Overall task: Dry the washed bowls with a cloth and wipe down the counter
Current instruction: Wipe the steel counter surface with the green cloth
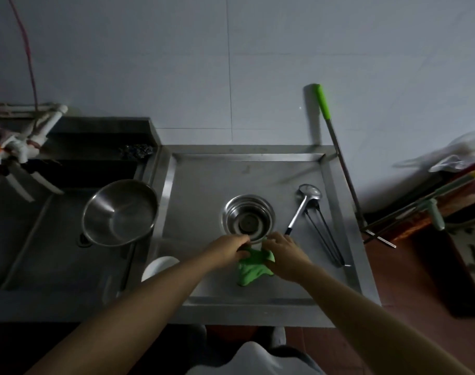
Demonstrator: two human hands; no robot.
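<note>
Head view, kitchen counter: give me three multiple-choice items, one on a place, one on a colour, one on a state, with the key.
1. Where is the ladle?
A. right of the small bowl
B. in the sink
C. on the floor

2. What colour is the cloth?
A. white
B. green
C. red

3. What is holding the cloth?
A. nothing
B. left hand only
C. both hands, right hand too

Key: A, ladle lies on the counter beside that bowl; B, plainly green; C, fingers of both hands grip it.

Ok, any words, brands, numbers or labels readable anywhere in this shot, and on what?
None readable. The green cloth, the stacked steel bowls, the big bowl in the sink, the ladle and the counter show no print; the picture is dim and soft.
</note>
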